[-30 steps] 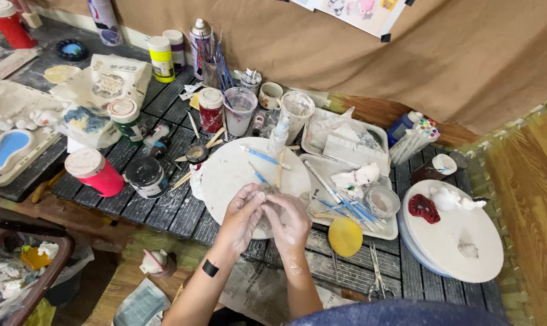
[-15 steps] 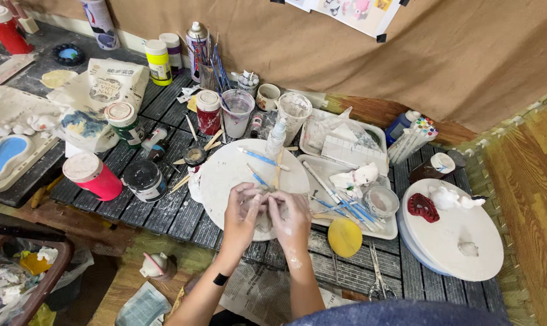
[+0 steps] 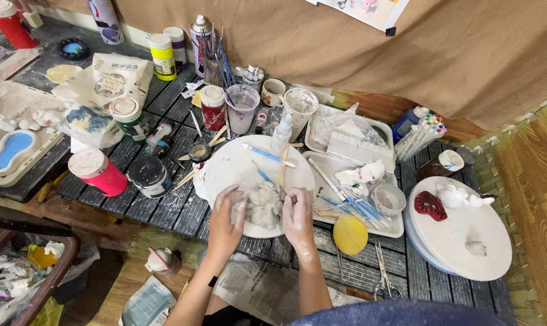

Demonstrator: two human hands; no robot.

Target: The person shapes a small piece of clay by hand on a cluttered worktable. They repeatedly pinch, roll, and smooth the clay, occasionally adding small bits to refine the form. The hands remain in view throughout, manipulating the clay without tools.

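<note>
Grip: both hands cup a lump of pale clay [image 3: 263, 205] from either side, fingers curled against it, so the soft mass is pressed between them.
Left hand [image 3: 225, 218]: at the lump's 9 o'clock, palm inward, smeared white.
Right hand [image 3: 298, 214]: at its 3 o'clock, thumb on the clay.
Clay's place: on the near edge of a round white board [image 3: 237, 166] on the counter [image 3: 165, 208], which keeps the mess off the slats.
Tools: blue-handled modelling sticks [image 3: 267, 155] lie at 12 o'clock on the board, within reach.
Yellow disc [image 3: 350, 235]: at 4 o'clock, apart.
</note>
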